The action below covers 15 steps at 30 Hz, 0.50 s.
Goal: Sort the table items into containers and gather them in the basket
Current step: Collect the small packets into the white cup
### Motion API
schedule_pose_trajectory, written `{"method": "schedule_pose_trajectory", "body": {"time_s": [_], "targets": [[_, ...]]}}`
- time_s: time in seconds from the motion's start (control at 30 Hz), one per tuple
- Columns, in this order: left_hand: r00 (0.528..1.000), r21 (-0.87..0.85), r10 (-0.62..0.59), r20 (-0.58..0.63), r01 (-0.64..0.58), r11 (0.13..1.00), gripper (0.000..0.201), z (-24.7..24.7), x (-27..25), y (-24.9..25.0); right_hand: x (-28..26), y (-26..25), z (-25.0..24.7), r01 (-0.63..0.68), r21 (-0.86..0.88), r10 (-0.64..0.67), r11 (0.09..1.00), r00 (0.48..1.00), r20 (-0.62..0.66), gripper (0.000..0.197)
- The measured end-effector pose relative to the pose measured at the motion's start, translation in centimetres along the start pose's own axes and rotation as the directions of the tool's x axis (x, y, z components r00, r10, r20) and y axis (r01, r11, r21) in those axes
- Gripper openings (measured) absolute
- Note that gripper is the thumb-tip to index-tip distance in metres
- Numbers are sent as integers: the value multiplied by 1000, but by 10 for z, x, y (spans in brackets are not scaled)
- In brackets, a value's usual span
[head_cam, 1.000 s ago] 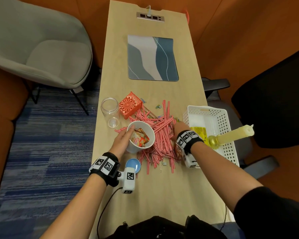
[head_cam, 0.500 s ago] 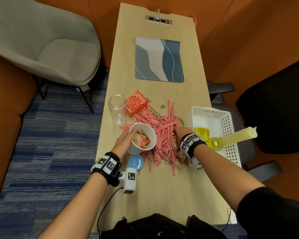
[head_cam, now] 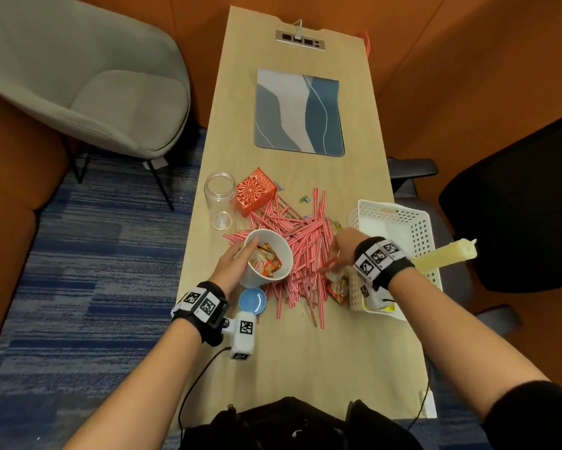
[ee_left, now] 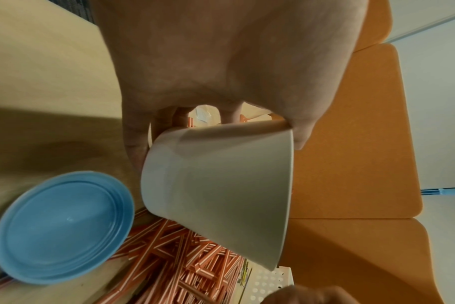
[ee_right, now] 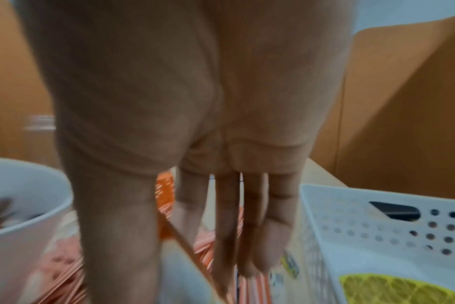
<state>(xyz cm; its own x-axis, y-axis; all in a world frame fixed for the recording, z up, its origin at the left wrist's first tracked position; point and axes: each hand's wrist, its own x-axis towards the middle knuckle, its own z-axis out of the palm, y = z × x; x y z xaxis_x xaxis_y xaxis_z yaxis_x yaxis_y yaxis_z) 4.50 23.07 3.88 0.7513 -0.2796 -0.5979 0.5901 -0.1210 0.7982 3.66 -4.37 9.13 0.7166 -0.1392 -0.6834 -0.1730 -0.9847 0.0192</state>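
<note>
My left hand (head_cam: 239, 263) grips a white cup (head_cam: 256, 280) by its rim, thumb inside; the left wrist view shows the cup (ee_left: 221, 195) tilted under the hand (ee_left: 221, 82). Orange snack packets (head_cam: 266, 264) lie inside it. My right hand (head_cam: 336, 258) hovers over the pile of red-and-white straws (head_cam: 305, 248), fingers pointing down. It seems to pinch a snack packet (head_cam: 337, 289) between thumb and fingers (ee_right: 229, 236); the right wrist view is blurred. The white perforated basket (head_cam: 399, 222) stands right of that hand.
A blue lid (head_cam: 253, 300) lies just in front of the cup. A clear jar (head_cam: 220, 196) and an orange patterned box (head_cam: 255, 191) stand behind the straws, with small clips (head_cam: 304, 199) nearby. A pale candle (head_cam: 445, 256) sticks out over the basket. A blue-grey mat (head_cam: 300, 112) lies farther back.
My right hand has lifted off the straw pile and drawn back towards me with a packet under it. The left hand has kept its hold on the cup.
</note>
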Motion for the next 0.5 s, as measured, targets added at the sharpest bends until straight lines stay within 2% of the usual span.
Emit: {"method": "schedule_pose_trajectory", "body": {"time_s": [0.07, 0.13, 0.17, 0.23, 0.33, 0.5], "targets": [[1000, 4, -4, -3, 4, 1000, 31, 0, -2, 0, -9, -9, 30, 10, -212, -13, 977, 1000, -14, 13], [1000, 9, -4, -1, 4, 1000, 32, 1, -3, -1, -14, -18, 52, 9, -285, -22, 958, 999, -42, 9], [1000, 7, -4, 1, 4, 1000, 33, 1, -4, -1, -12, -21, 59, -6, -295, -5, 955, 999, -36, 7], [1000, 1, -9, -9, 9, 1000, 33, 2, -6, -2, -5, -22, 67, -72, -275, 70, 959, 997, -18, 21], [1000, 6, -5, -18, 6, 1000, 31, 5, -13, 1, -5, -20, 77, -88, -304, 75, 949, 996, -54, 28], [999, 5, 10, -31, -10, 1000, 26, 6, -24, -1, -10, -20, 80, -97, -215, 84, 972, 994, -68, 25]]}}
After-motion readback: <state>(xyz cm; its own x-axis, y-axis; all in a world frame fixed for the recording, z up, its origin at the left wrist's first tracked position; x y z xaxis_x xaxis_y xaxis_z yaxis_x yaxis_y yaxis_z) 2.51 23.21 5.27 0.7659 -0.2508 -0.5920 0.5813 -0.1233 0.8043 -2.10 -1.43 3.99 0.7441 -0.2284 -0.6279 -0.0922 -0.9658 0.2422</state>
